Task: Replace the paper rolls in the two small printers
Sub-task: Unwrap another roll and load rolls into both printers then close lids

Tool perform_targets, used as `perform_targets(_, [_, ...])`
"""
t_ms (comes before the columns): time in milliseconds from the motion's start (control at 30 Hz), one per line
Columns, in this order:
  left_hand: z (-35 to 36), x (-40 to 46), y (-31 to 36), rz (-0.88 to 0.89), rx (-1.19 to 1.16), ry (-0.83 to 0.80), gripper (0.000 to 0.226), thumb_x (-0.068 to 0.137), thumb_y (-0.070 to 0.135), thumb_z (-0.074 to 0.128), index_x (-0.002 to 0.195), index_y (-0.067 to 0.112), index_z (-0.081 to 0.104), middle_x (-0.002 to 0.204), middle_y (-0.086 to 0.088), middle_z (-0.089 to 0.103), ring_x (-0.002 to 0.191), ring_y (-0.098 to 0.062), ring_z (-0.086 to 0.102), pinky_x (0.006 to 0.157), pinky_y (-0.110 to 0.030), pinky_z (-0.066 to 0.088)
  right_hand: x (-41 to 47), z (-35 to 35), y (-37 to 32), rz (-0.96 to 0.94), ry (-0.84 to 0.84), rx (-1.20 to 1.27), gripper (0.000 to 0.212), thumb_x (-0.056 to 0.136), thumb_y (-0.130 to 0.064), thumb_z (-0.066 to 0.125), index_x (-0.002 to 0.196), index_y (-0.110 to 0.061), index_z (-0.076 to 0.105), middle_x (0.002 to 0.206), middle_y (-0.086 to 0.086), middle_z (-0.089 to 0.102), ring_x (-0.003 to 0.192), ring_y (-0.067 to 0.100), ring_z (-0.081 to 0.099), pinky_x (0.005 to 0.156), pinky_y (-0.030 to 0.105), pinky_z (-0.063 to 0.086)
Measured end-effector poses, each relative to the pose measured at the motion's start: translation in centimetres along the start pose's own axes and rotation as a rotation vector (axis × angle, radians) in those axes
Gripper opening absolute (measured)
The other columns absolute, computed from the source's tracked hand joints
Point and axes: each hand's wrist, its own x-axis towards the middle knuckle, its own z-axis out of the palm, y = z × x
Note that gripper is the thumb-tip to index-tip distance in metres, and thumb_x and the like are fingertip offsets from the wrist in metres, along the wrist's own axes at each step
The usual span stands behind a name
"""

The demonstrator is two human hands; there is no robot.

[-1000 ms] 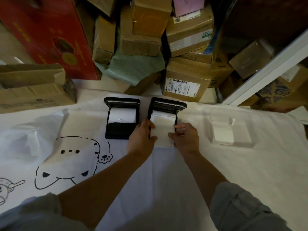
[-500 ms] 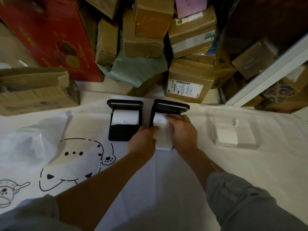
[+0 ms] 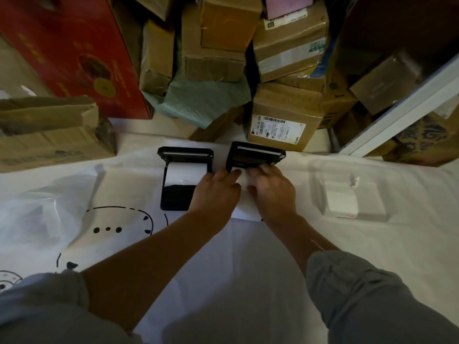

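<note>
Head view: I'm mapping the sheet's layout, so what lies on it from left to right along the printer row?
Clear plastic bag → left printer, lid up, roll inside → left hand → right hand, both hands on the right printer's paper → clear tray.
</note>
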Motion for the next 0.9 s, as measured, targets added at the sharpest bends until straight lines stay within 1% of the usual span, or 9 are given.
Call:
perform_targets(100, [-0.3, 0.2, -0.3, 0.037, 0.062, -0.040, 0.040, 0.089, 0.005, 0.050, 0.128, 0.016, 0.052, 0.154, -0.004, 0.027, 0.138, -0.024, 0.028, 0.108, -0.037, 0.031, 0.2, 0.0, 0.0, -0.020, -0.011, -0.021, 0.031, 0.064, -0.015, 0.083, 0.092, -0.012, 0.072, 0.089, 0.008, 0.068, 0.081, 0.027, 0.066, 0.060, 0.030, 0.052])
perform_targets(200, [-0.7, 1.2, -0.3, 0.002, 0.018, -0.032, 0.038, 0.088, 0.005, 0.053, 0.124, 0.017, 0.055, 0.134, -0.004, 0.052, 0.124, -0.023, 0.046, 0.100, -0.035, 0.039, 0.4, 0.0, 0.0, -0.010, -0.011, -0.014, 0.031, 0.060, -0.013, 0.085, 0.088, -0.010, 0.072, 0.085, 0.010, 0.069, 0.074, 0.028, 0.067, 0.058, 0.029, 0.053])
perform_targets(300, [-0.9, 2.6, -0.6, -0.005, 0.020, 0.085, 0.037, 0.061, 0.012, 0.082, 0.096, 0.020, 0.070, 0.091, 0.000, 0.070, 0.085, -0.018, 0.066, 0.066, -0.030, 0.054, 0.3, -0.1, 0.1, -0.048, 0.079, 0.003, 0.034, 0.053, -0.003, 0.085, 0.084, -0.007, 0.071, 0.077, 0.012, 0.068, 0.064, 0.029, 0.066, 0.053, 0.029, 0.052])
perform_targets(367, [-0.3, 3.6, -0.8, -0.025, 0.086, 0.090, 0.038, 0.044, 0.018, 0.089, 0.078, 0.025, 0.073, 0.075, 0.006, 0.070, 0.071, -0.015, 0.066, 0.053, -0.025, 0.051, 0.1, -0.5, 0.7, -0.028, 0.127, 0.024, 0.028, 0.062, -0.004, 0.079, 0.088, -0.009, 0.070, 0.082, 0.012, 0.068, 0.071, 0.030, 0.066, 0.057, 0.031, 0.051])
perform_targets(467, [0.1, 4.0, -0.8, -0.008, 0.126, 0.112, 0.035, 0.059, 0.018, 0.083, 0.092, 0.024, 0.072, 0.091, 0.003, 0.070, 0.088, -0.020, 0.064, 0.064, -0.031, 0.051, -0.7, -1.5, 1.5, 0.270, 0.091, 0.208, 0.014, 0.085, -0.019, 0.065, 0.098, -0.016, 0.070, 0.094, 0.007, 0.067, 0.087, 0.027, 0.063, 0.071, 0.034, 0.050])
perform_targets(533, [0.7, 4.2, -0.8, -0.020, 0.149, 0.122, 0.036, 0.076, 0.012, 0.071, 0.111, 0.019, 0.064, 0.110, -0.003, 0.063, 0.104, -0.025, 0.056, 0.077, -0.034, 0.048, -1.1, -1.5, 1.9, 0.484, 0.007, 0.327, 0.017, 0.092, -0.027, 0.057, 0.102, -0.021, 0.070, 0.102, 0.003, 0.068, 0.093, 0.022, 0.063, 0.076, 0.031, 0.049])
perform_targets(567, [0.8, 4.1, -0.8, -0.025, 0.143, 0.139, 0.036, 0.076, 0.011, 0.070, 0.111, 0.017, 0.063, 0.111, -0.005, 0.061, 0.104, -0.026, 0.056, 0.077, -0.034, 0.048, -1.2, -1.4, 2.0, 0.544, -0.036, 0.374, 0.017, 0.092, -0.027, 0.057, 0.103, -0.023, 0.070, 0.104, 0.001, 0.069, 0.094, 0.021, 0.063, 0.076, 0.029, 0.048])
perform_targets(700, [0.4, 4.3, -0.8, -0.036, 0.084, 0.154, 0.037, 0.043, 0.012, 0.089, 0.076, 0.016, 0.073, 0.076, -0.004, 0.066, 0.070, -0.024, 0.064, 0.050, -0.028, 0.049, -1.1, -0.8, 1.9, 0.683, -0.096, 0.545, 0.016, 0.088, -0.025, 0.064, 0.104, -0.023, 0.069, 0.107, 0.000, 0.068, 0.098, 0.020, 0.062, 0.083, 0.030, 0.048])
perform_targets(900, [1.4, 4.8, -1.3, -0.025, 0.033, 0.205, 0.035, 0.041, 0.012, 0.091, 0.071, 0.014, 0.073, 0.067, -0.004, 0.067, 0.062, -0.024, 0.064, 0.045, -0.026, 0.048, -0.7, -0.9, 1.7, 0.863, -0.052, 0.844, 0.021, 0.085, -0.011, 0.066, 0.105, -0.017, 0.072, 0.109, 0.005, 0.069, 0.102, 0.023, 0.062, 0.088, 0.026, 0.047])
